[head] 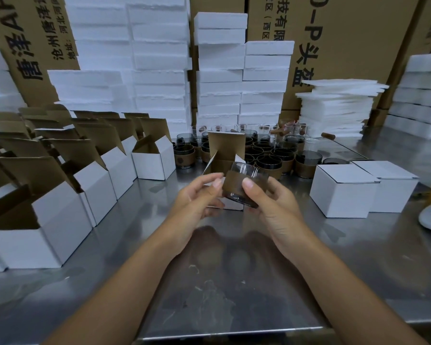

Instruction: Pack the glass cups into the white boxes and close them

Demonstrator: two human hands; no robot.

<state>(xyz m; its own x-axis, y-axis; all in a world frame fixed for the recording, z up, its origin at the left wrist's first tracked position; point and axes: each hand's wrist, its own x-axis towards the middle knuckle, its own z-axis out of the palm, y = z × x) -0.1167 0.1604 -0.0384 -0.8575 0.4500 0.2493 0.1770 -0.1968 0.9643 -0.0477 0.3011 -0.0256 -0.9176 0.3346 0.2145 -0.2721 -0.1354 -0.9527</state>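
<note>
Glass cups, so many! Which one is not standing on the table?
The brown-sleeved cup gripped in the right hand, tilted above the open white box; all the others stand clustered on the table behind it.

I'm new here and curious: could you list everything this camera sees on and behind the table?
clear glass cup in brown sleeve: one, held in front of the open box, centre
open white cardboard box: one, brown inside, centre
open white boxes: many, row at left
closed white boxes: two, right
sleeved glass cups: many, dark, table's back
white foam blocks: stacks, behind
brown cartons: several, rear
steel table: one, grey
right hand: grips cup
left hand: beside box, grip unclear
</note>
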